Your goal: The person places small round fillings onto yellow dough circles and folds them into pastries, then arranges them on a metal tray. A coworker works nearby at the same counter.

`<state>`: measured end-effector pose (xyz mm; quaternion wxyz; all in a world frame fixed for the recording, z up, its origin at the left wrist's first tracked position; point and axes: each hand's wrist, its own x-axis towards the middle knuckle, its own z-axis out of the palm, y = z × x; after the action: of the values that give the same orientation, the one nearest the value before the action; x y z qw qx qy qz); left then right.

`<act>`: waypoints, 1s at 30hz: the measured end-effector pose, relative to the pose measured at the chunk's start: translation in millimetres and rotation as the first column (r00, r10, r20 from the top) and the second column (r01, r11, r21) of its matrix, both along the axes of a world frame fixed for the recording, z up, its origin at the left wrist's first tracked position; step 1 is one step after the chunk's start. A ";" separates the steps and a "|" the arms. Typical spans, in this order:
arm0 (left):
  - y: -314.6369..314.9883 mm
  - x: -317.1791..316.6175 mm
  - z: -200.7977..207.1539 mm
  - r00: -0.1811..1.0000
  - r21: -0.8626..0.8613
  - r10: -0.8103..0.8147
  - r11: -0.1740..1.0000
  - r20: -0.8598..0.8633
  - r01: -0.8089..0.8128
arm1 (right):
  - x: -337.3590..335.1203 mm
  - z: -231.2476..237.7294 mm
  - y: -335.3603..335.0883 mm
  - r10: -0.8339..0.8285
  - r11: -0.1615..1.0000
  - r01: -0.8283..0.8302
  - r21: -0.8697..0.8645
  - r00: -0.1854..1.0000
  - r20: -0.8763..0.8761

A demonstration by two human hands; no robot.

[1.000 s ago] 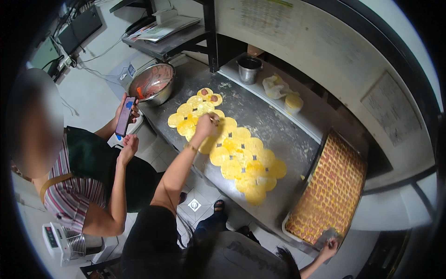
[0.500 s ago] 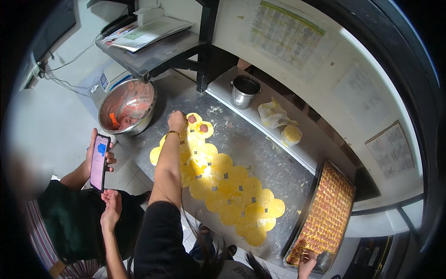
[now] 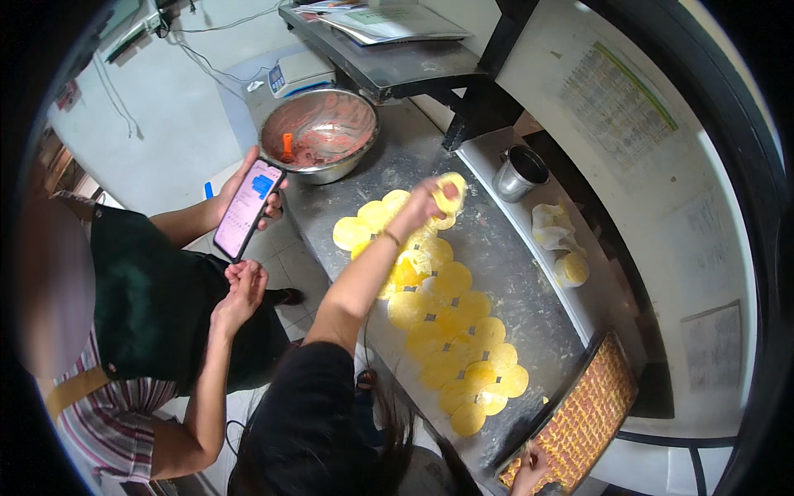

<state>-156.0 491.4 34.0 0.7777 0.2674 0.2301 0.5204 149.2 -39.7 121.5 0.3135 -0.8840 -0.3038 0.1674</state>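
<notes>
My left hand (image 3: 420,207) pinches a round yellow dough wrapper (image 3: 452,190) with a dab of pink meat filling in it, raised over the far end of the worktop. Motion smears the fingers a little. Below it, many overlapping yellow wrappers (image 3: 453,281) lie in a long spread, some dusted with white flour. At the lower right my right hand (image 3: 532,468) reaches over the near end of a tray (image 3: 544,422) packed with small filled dumplings (image 3: 591,409). Its fingers are curled together; whatever they hold is hidden.
A steel bowl (image 3: 331,173) smeared with pink filling holds an orange-handled tool (image 3: 287,147). Behind it stands a scale (image 3: 302,73). On the back ledge are a metal pot (image 3: 518,175), a crumpled cloth (image 3: 552,227) and a yellow round stack (image 3: 571,269). A co-worker holds a phone (image 3: 248,207) at left.
My left hand has lifted a filled wrapper off the spread. My right hand stays at the tray's near end. The whole view has shifted, and the co-worker shows more fully.
</notes>
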 end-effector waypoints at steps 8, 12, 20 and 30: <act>-304.0 109.8 -1.7 0.865 -0.159 -0.407 0.872 0.293 0.464 | -54.1 -46.6 80.1 0.298 0.893 0.181 0.412 0.449 -0.842; -396.4 130.0 -5.7 0.886 -0.221 -0.426 0.861 0.182 0.459 | -40.9 -99.5 38.0 0.268 0.848 0.344 0.405 0.382 -0.885; -452.5 134.4 -24.2 0.464 0.276 0.007 0.812 -0.886 0.514 | -36.3 -136.7 -8.9 0.053 0.917 0.218 0.336 0.765 -0.641; -459.3 138.3 -34.6 0.566 0.075 -0.189 0.909 -0.802 0.410 | -36.9 -144.8 -21.3 0.254 0.841 0.173 0.512 0.710 -0.657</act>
<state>-17.7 32.1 -0.6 0.6361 0.5983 0.4262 0.2362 112.2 -61.0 -23.3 0.6361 -0.6201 -0.2160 0.4053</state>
